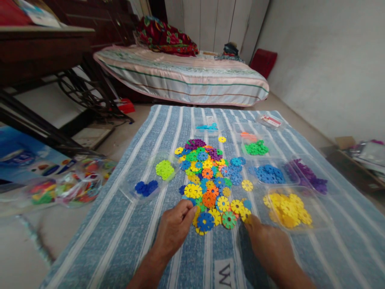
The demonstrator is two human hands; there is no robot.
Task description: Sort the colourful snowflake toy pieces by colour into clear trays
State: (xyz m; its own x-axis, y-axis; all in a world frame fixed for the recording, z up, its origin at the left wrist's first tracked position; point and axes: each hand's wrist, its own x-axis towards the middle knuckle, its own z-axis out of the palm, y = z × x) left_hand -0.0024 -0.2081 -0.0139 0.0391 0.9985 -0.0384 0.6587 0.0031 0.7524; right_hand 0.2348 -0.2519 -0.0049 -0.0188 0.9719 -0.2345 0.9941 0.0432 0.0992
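Observation:
A heap of notched plastic flower discs [207, 173] in many colours lies in the middle of the cloth. At its near left edge is my left hand [176, 224], with the fingers curled in and the thumb against the forefinger. Whatever those fingers hold, if anything, is hidden; yellow discs lie beside them. My right hand [269, 241], slightly blurred, is closed at the heap's near right edge, its fingertips on a yellow flower disc [246, 215]. A blue disc [205, 222] and a green disc [229, 220] lie between the hands.
Clear trays hold sorted discs: yellow ones [288, 208], blue ones [269, 174], purple ones [313, 176], green ones [256, 147], and lime ones [165, 169] with dark blue ones [146, 187]. A striped cloth [120, 241] covers the table. Beyond stands a bed [186, 80].

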